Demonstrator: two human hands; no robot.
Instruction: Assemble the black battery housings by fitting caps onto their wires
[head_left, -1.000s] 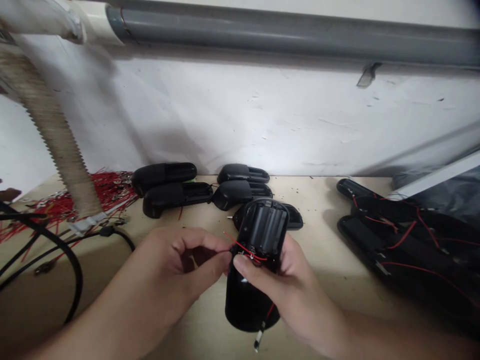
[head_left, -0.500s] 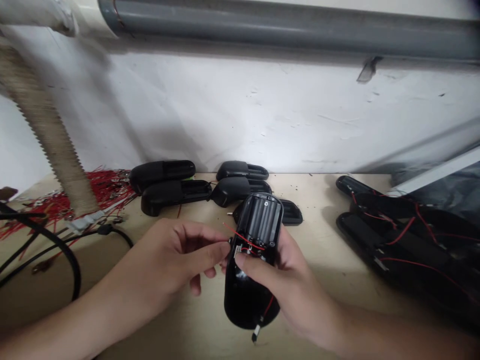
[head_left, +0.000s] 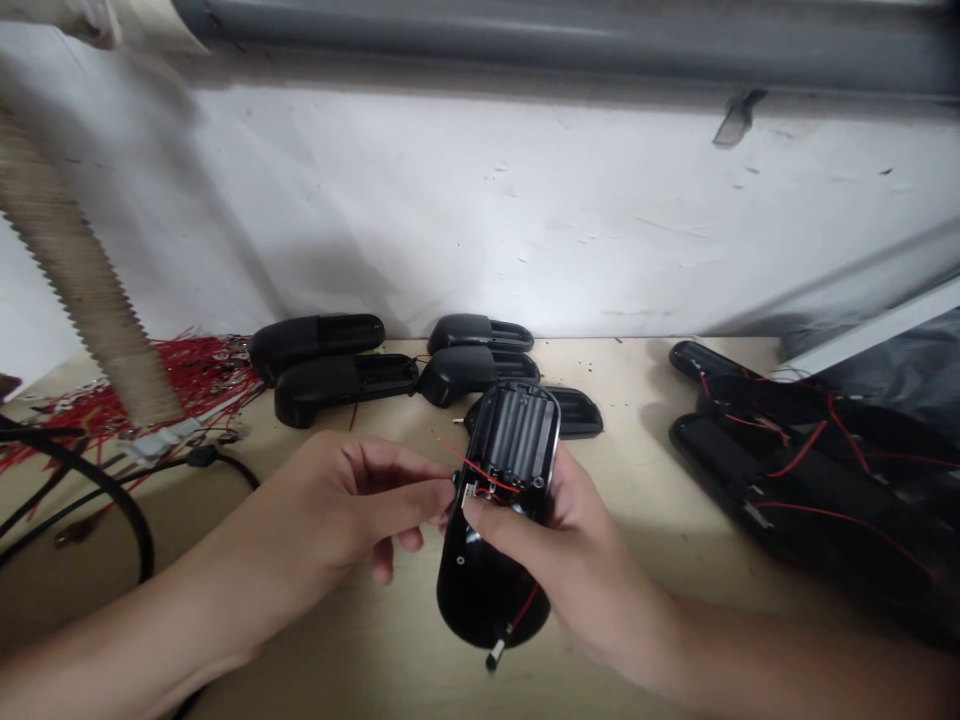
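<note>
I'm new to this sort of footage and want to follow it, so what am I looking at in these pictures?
There is no robot here: a person works with two bare hands, and one camera on the head looks forward and down. All three pictures come from it; the last is the current one.

The right hand holds a black plastic housing with a ribbed compartment at its top end and thin red wires near the middle. The left hand pinches at its left edge; whatever is between those fingers is too small to tell.

On the pale tabletop lie similar black housings near the wall, more with red wires at the right, and, at the left, a heap of red wires beside a ridged hose.
</note>
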